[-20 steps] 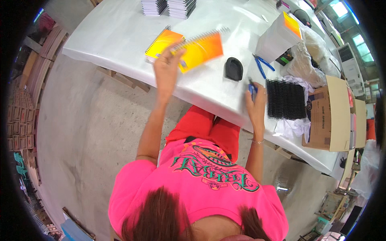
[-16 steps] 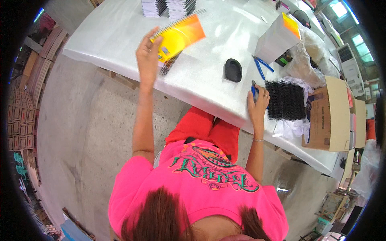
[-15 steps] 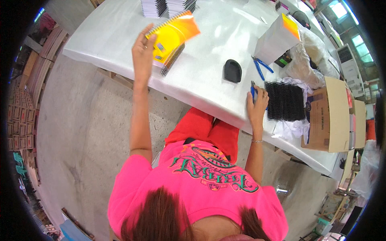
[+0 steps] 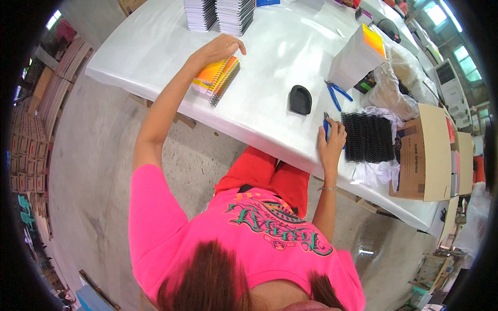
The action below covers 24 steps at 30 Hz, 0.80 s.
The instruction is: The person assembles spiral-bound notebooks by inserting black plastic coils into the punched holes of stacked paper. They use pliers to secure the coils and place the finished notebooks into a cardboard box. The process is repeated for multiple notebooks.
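At the left of the table lies a small stack of spiral notebooks [image 4: 224,85] with yellow-orange covers and wire coils along the right side. My left hand [image 4: 220,49] reaches across the far end of the topmost yellow notebook [image 4: 210,73], its fingers curled over that edge; my hand hides part of the cover. Close to the table's front edge, my right hand [image 4: 333,139] is closed around blue-handled cutting pliers [image 4: 326,124], tip pointing away from me. Right beside it sits a bundle of black plastic coils [image 4: 368,137]. A second blue-handled pair of pliers [image 4: 336,94] lies opened just beyond.
Tall stacks of white-paged spiral notebooks [image 4: 236,18] stand at the far left. A black rounded holder [image 4: 300,100] lies mid-table. Toward the right are a block of unbound pages [image 4: 358,57], clear plastic bags [image 4: 399,83] and an open cardboard box [image 4: 423,155].
My left hand has swung the yellow notebook from a tilted, raised position down onto the stack, moving to its far end. My right hand stays on the pliers.
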Motion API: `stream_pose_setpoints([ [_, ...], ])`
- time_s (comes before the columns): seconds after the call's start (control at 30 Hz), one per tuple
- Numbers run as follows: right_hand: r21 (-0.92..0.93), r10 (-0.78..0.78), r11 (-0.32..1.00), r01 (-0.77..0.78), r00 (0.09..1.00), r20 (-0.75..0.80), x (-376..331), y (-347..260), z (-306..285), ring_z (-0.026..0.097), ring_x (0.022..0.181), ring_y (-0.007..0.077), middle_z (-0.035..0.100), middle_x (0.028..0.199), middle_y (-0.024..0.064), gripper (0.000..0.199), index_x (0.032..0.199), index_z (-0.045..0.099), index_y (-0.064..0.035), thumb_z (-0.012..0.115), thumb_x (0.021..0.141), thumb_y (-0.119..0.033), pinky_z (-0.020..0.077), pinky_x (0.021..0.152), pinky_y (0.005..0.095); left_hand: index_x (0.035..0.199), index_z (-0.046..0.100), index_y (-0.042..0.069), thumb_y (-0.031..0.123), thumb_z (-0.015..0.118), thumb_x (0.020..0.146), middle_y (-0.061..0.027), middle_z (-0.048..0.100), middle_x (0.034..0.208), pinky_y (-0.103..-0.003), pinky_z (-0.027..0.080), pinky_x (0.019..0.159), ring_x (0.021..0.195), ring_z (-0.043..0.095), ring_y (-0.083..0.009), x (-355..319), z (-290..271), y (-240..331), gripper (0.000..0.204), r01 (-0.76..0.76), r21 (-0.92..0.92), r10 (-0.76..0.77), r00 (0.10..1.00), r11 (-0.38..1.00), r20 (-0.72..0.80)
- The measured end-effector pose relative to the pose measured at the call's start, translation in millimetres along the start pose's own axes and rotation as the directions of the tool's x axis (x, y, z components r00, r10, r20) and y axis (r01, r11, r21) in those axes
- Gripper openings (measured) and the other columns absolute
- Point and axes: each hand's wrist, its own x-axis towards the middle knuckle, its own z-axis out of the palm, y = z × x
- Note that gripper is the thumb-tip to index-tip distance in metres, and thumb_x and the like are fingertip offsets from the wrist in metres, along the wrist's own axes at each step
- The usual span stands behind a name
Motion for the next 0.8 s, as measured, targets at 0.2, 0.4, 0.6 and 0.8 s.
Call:
stream_pose_setpoints([
  [0.2, -0.002, -0.007, 1.0, 0.007, 1.0, 0.008, -1, -3, -1, 0.047, 0.119, 0.0366, 0.051, 0.127, 0.0192, 0.037, 0.126, 0.058, -0.0082, 0.063, 0.091, -0.021, 0.0343, 0.103, 0.0477, 0.096, 0.075, 0.004, 0.017, 0.039, 0.083, -0.018, 0.059, 0.103, -0.039, 0.044, 0.097, 0.102, 0.055, -0.0294, -7, 32, -15, 0.041, 0.028, 0.058, -0.031, 0.998, 0.998, 0.059],
  [0.4, 0.008, -0.002, 1.0, 0.002, 1.0, 0.009, -2, -4, -1, 0.047, 0.119, 0.0367, 0.051, 0.127, 0.0198, 0.037, 0.125, 0.058, -0.0071, 0.063, 0.092, -0.022, 0.0339, 0.104, 0.0476, 0.097, 0.076, 0.006, 0.018, 0.041, 0.083, -0.0145, 0.055, 0.104, -0.042, 0.038, 0.102, 0.106, 0.052, -0.0266, -13, 37, -16, 0.039, -0.01, 0.106, 0.009, 1.0, 0.994, 0.018],
  [0.6, 0.17, -0.03, 0.984, 0.046, 0.995, -0.092, 13, -7, -12, 0.048, 0.118, 0.0357, 0.054, 0.122, 0.0189, 0.029, 0.118, 0.061, -0.0048, 0.062, 0.093, -0.018, 0.0344, 0.104, 0.0459, 0.099, 0.077, 0.011, 0.017, 0.042, 0.083, -0.013, 0.057, 0.105, -0.043, 0.035, 0.103, 0.107, 0.051, -0.0272, -7, 42, -21, 0.039, -0.018, 0.117, 0.011, 0.998, 0.993, 0.059],
  [0.8, 0.27, -0.012, 0.954, 0.133, 0.914, -0.405, 143, -3, -53, 0.056, 0.102, 0.031, 0.06, 0.106, 0.0181, 0.025, 0.11, 0.062, -0.0003, 0.059, 0.096, -0.021, 0.0429, 0.092, 0.0385, 0.1, 0.076, 0.014, 0.016, 0.044, 0.084, -0.0104, 0.053, 0.101, -0.044, 0.035, 0.1, 0.105, 0.051, -0.0266, -11, 42, -24, 0.036, -0.025, 0.157, 0.033, 0.998, 0.987, -0.049],
])
